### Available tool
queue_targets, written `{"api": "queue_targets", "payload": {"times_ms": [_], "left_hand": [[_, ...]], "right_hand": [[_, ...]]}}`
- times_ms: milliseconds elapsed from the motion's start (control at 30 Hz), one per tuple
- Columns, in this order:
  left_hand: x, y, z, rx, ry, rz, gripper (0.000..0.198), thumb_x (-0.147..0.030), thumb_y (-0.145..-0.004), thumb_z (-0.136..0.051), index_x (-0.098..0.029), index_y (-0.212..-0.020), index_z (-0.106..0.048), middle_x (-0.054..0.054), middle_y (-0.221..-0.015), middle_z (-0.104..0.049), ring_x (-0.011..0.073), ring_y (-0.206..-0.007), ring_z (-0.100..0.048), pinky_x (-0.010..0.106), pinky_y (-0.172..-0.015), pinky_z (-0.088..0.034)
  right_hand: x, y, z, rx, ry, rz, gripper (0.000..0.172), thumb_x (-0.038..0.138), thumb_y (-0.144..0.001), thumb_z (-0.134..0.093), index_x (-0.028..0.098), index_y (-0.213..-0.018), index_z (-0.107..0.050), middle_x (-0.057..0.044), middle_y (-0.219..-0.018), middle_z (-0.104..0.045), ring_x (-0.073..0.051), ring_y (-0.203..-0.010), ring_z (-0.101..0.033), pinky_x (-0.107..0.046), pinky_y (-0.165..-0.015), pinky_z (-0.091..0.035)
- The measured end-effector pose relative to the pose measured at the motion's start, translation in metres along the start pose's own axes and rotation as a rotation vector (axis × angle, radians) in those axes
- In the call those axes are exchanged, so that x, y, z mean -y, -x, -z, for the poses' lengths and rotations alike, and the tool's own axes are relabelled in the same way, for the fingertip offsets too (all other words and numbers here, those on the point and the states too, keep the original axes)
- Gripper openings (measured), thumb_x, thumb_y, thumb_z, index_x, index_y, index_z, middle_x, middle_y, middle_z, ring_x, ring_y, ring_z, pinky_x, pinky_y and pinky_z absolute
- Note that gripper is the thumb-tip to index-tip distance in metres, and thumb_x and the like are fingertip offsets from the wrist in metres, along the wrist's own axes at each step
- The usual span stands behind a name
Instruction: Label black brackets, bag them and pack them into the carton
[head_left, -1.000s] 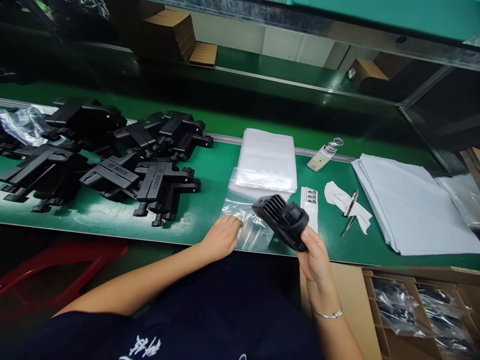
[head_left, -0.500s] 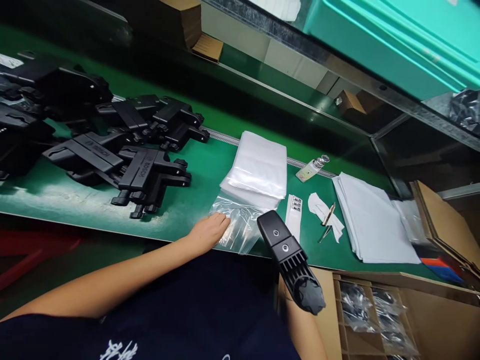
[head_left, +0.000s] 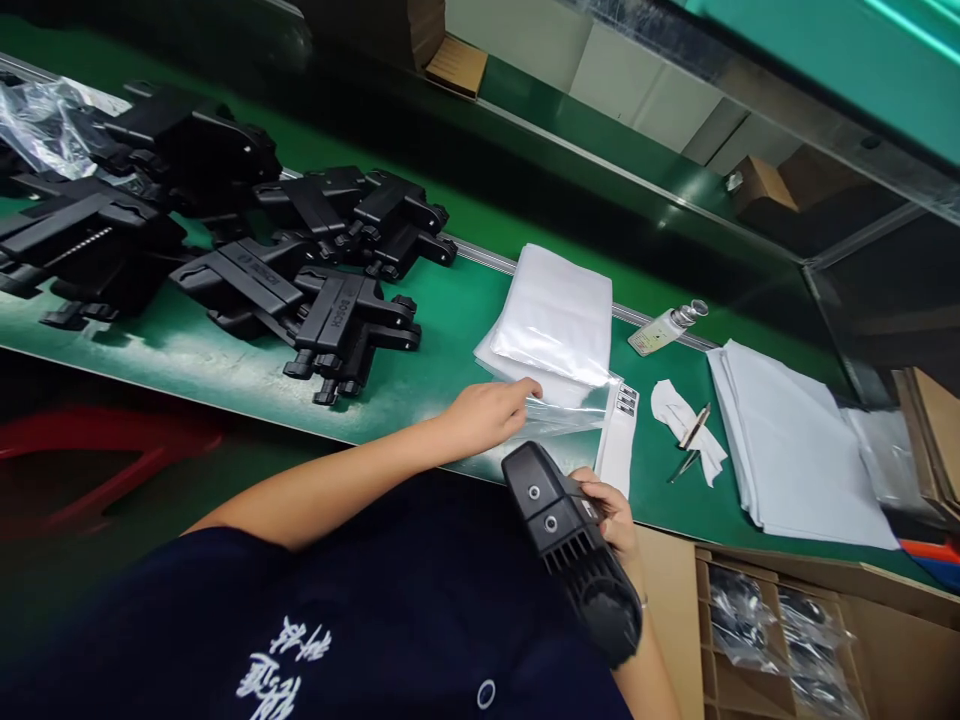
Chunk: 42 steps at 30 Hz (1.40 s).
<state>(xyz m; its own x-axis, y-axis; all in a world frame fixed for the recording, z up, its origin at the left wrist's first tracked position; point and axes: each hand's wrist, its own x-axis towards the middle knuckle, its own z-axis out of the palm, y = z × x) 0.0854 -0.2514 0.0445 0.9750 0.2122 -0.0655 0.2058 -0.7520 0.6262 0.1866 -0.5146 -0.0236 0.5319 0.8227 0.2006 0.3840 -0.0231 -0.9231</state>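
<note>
My left hand (head_left: 491, 415) is closed at the near edge of a clear plastic bag (head_left: 574, 412), its forefinger partly stretched over the film. That bag lies at the front of a stack of plastic bags (head_left: 555, 310). In my right hand (head_left: 613, 515) is a black plastic bracket (head_left: 559, 535) with two screws, a ribbed section and a round knob at its lower end. The bracket is held tilted in front of my body, off the bench edge. It covers part of my right palm. A strip of labels (head_left: 619, 440) lies just beyond my right hand.
Several black brackets (head_left: 337, 320) crowd the bench's left side. To the right are a pump bottle (head_left: 667, 328), tweezers (head_left: 694, 430) on crumpled white paper (head_left: 667, 400) and a stack of white sheets (head_left: 802, 450). A divided carton (head_left: 701, 640) with bagged parts stands below.
My left hand has shifted right along the bag's near edge, and the film has bunched up. The bracket has turned slightly, bringing my right hand's fingers into sight. The camera view has swung.
</note>
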Motion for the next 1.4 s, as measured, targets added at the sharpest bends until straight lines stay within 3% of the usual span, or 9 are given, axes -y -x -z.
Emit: {"api": "queue_targets", "payload": {"times_ms": [133,233,400,567,800,933,1067,1267,1400], "left_hand": [[-0.008,0.003,0.003,0.102,0.046,-0.087,0.039,-0.016,-0.089,-0.042,-0.021,-0.127,-0.047,-0.001,-0.085,-0.068,0.0195,-0.077,-0.066,0.028,-0.068,-0.045],[-0.011,-0.005,-0.006,0.177,0.012,-0.111,0.04,-0.016,-0.09,-0.041,-0.021,-0.129,-0.045,0.001,-0.09,-0.07,0.0204,-0.081,-0.067,0.029,-0.07,-0.047],[-0.017,-0.035,-0.035,0.152,-0.223,-0.081,0.043,-0.011,-0.09,-0.037,-0.012,-0.132,-0.044,0.015,-0.106,-0.068,0.0305,-0.097,-0.066,0.039,-0.075,-0.049],[-0.014,-0.025,-0.077,0.225,-0.23,-0.131,0.035,-0.013,-0.088,-0.045,-0.015,-0.122,-0.052,0.01,-0.098,-0.069,0.0265,-0.091,-0.066,0.037,-0.076,-0.05],[0.0,-0.009,-0.1,0.025,-0.411,-0.202,0.029,-0.01,-0.085,-0.048,-0.013,-0.112,-0.058,0.014,-0.11,-0.06,0.0282,-0.1,-0.057,0.041,-0.083,-0.048],[0.007,-0.011,-0.093,0.135,-0.473,-0.257,0.023,-0.008,-0.091,-0.044,-0.015,-0.105,-0.061,0.01,-0.096,-0.061,0.0237,-0.09,-0.058,0.033,-0.071,-0.048],[0.012,-0.002,-0.09,0.177,-0.469,-0.435,0.037,-0.009,-0.091,-0.047,-0.02,-0.126,-0.057,0.009,-0.105,-0.062,0.023,-0.096,-0.059,0.034,-0.078,-0.047],[0.007,-0.002,-0.072,0.213,-0.541,-0.12,0.05,0.0,-0.088,-0.042,-0.016,-0.135,-0.05,0.012,-0.099,-0.064,0.0247,-0.095,-0.063,0.033,-0.073,-0.049],[-0.01,-0.012,-0.07,0.209,-0.349,0.103,0.046,-0.003,-0.086,-0.039,-0.01,-0.131,-0.049,0.017,-0.108,-0.064,0.0271,-0.09,-0.065,0.036,-0.07,-0.051]], "right_hand": [[-0.005,0.012,0.019,-0.143,-0.161,-0.146,0.047,0.062,-0.076,-0.068,0.027,-0.105,-0.075,-0.01,-0.106,-0.069,-0.027,-0.101,-0.065,-0.042,-0.086,-0.053],[0.001,0.019,0.031,-0.135,-0.01,-0.187,0.039,0.05,-0.077,-0.073,0.028,-0.109,-0.074,-0.01,-0.108,-0.067,-0.026,-0.102,-0.063,-0.042,-0.089,-0.051],[0.025,0.026,0.063,0.011,0.221,-0.17,0.034,0.04,-0.08,-0.073,0.031,-0.113,-0.073,-0.009,-0.112,-0.066,-0.026,-0.106,-0.061,-0.041,-0.093,-0.048],[0.019,0.052,0.1,-0.195,0.121,-0.131,0.034,0.046,-0.078,-0.073,0.029,-0.108,-0.075,-0.01,-0.108,-0.068,-0.027,-0.098,-0.064,-0.038,-0.08,-0.052],[-0.002,0.066,0.086,-0.329,-0.059,-0.112,0.041,0.058,-0.074,-0.071,0.027,-0.099,-0.077,-0.011,-0.099,-0.069,-0.028,-0.092,-0.064,-0.042,-0.074,-0.053],[-0.004,0.063,0.08,-0.337,-0.133,-0.114,0.041,0.059,-0.072,-0.072,0.028,-0.098,-0.077,-0.01,-0.099,-0.068,-0.027,-0.092,-0.064,-0.041,-0.076,-0.052],[-0.002,0.064,0.079,-0.365,-0.229,-0.116,0.036,0.053,-0.073,-0.075,0.031,-0.102,-0.076,-0.008,-0.101,-0.067,-0.025,-0.095,-0.062,-0.039,-0.078,-0.05],[0.004,0.061,0.076,-0.31,-0.245,-0.092,0.036,0.052,-0.075,-0.073,0.032,-0.105,-0.075,-0.008,-0.102,-0.066,-0.025,-0.094,-0.061,-0.036,-0.075,-0.05],[0.014,0.043,0.061,-0.11,-0.218,-0.04,0.037,0.053,-0.078,-0.07,0.031,-0.107,-0.075,-0.009,-0.101,-0.067,-0.024,-0.087,-0.063,-0.034,-0.069,-0.05]]}}
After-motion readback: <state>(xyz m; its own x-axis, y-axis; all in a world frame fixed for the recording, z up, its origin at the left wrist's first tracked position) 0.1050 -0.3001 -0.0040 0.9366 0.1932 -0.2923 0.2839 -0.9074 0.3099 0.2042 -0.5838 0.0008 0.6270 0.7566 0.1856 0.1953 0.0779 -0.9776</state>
